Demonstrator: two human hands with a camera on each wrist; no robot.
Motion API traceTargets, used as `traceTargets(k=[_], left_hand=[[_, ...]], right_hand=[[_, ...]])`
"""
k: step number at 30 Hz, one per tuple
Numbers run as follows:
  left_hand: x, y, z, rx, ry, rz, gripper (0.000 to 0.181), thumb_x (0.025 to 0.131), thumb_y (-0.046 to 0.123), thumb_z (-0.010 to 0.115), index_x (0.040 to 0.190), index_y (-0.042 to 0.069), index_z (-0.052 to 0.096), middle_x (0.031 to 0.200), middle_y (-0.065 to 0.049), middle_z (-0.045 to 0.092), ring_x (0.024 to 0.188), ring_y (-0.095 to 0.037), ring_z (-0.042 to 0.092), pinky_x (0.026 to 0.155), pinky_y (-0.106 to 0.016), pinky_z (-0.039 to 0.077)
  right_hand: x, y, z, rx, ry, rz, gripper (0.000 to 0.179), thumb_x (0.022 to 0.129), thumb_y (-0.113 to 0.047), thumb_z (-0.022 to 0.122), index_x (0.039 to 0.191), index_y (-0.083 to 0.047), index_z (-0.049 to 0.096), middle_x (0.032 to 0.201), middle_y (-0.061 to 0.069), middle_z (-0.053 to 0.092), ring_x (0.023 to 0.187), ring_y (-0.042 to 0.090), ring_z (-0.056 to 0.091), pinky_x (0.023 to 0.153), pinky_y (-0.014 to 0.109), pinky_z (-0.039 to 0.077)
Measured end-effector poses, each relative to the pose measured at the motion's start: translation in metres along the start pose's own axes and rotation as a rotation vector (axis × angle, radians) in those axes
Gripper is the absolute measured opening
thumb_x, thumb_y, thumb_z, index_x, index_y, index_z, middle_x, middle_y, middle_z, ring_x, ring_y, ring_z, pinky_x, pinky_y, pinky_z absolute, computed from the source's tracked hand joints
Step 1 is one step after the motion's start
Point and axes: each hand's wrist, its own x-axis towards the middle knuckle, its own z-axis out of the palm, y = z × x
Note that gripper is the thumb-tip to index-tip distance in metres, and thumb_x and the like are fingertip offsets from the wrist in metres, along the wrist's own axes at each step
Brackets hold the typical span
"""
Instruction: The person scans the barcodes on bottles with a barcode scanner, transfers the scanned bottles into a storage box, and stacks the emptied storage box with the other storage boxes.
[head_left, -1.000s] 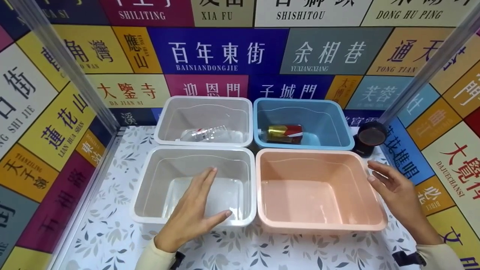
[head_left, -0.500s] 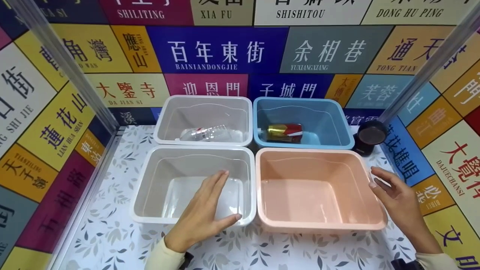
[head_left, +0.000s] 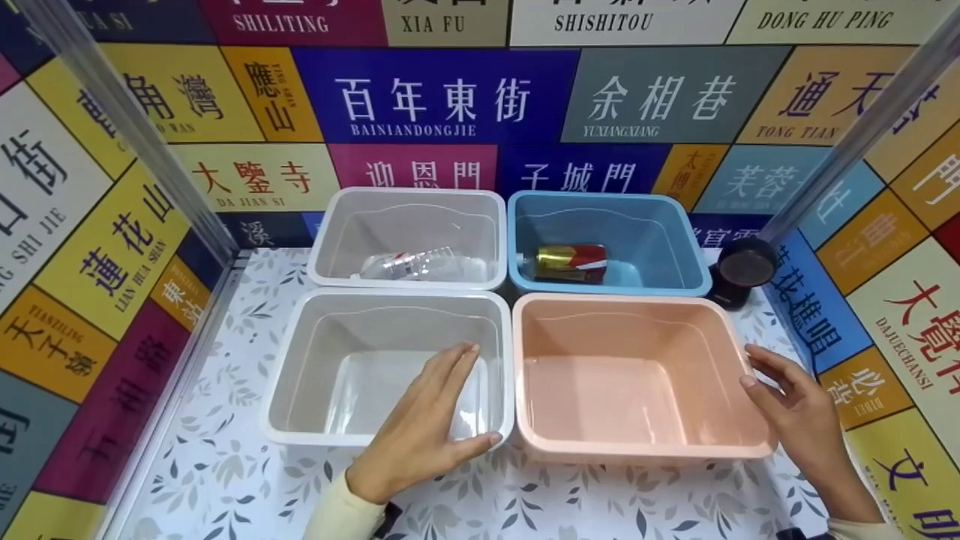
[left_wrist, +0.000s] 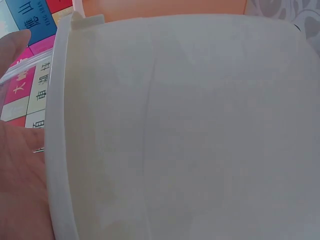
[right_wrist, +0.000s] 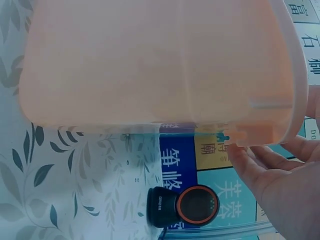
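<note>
My left hand (head_left: 420,427) reaches over the front rim of the pale grey basin (head_left: 300,330), fingers straight and thumb spread apart, with nothing in it. In the left wrist view the basin's outer wall (left_wrist: 175,125) fills most of the picture and hides part of the hand. At the right side of the peach basin (head_left: 600,397), my right hand (head_left: 799,409) has loosely bent fingers, its thumb and fingertips right at the rim. Fingers (right_wrist: 250,170) show beside the rim corner in the right wrist view.
Behind stand a greyish basin (head_left: 409,214) with a clear plastic bottle (head_left: 420,264) and a blue basin (head_left: 652,255) with a red-and-gold container (head_left: 574,262) lying on its side. A black round-faced device (head_left: 742,270) stands at the right. Sign-patterned walls surround the leaf-print table (head_left: 225,480).
My left hand has moved to the right over the pale grey basin. My right hand has shifted slightly downward along the peach basin's side. The basins stay where they were.
</note>
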Motion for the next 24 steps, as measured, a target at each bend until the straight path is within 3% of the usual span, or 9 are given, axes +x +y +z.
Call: traceTargets(k=[10, 16, 24], left_hand=[[0.005, 0.004, 0.006, 0.01, 0.004, 0.044, 0.105, 0.085, 0.065, 0.069, 0.162, 0.013, 0.021, 0.162, -0.008, 0.029, 0.148, -0.026, 0.029, 0.117, -0.049, 0.033], [0.007, 0.006, 0.01, 0.008, 0.022, 0.084, 0.107, 0.081, 0.06, 0.075, 0.162, 0.013, 0.022, 0.16, -0.01, 0.032, 0.145, -0.028, 0.032, 0.114, -0.051, 0.037], [0.009, 0.009, 0.013, 0.016, 0.022, 0.099, 0.106, 0.082, 0.061, 0.074, 0.161, 0.012, 0.023, 0.159, -0.01, 0.033, 0.145, -0.027, 0.033, 0.114, -0.05, 0.036]], right_hand=[[-0.013, 0.007, 0.0, 0.069, 0.012, 0.082, 0.05, 0.095, 0.0, 0.067, 0.143, 0.005, 0.052, 0.14, 0.008, 0.058, 0.119, 0.005, 0.06, 0.089, 0.014, 0.051], [-0.019, 0.01, 0.0, -0.001, 0.013, 0.122, 0.052, 0.096, -0.006, 0.068, 0.146, -0.001, 0.05, 0.141, -0.001, 0.057, 0.119, -0.004, 0.056, 0.09, 0.01, 0.049], [-0.019, 0.009, 0.006, 0.027, 0.096, 0.121, 0.049, 0.092, 0.002, 0.071, 0.138, 0.006, 0.056, 0.122, -0.007, 0.066, 0.109, 0.001, 0.062, 0.088, 0.01, 0.05]])
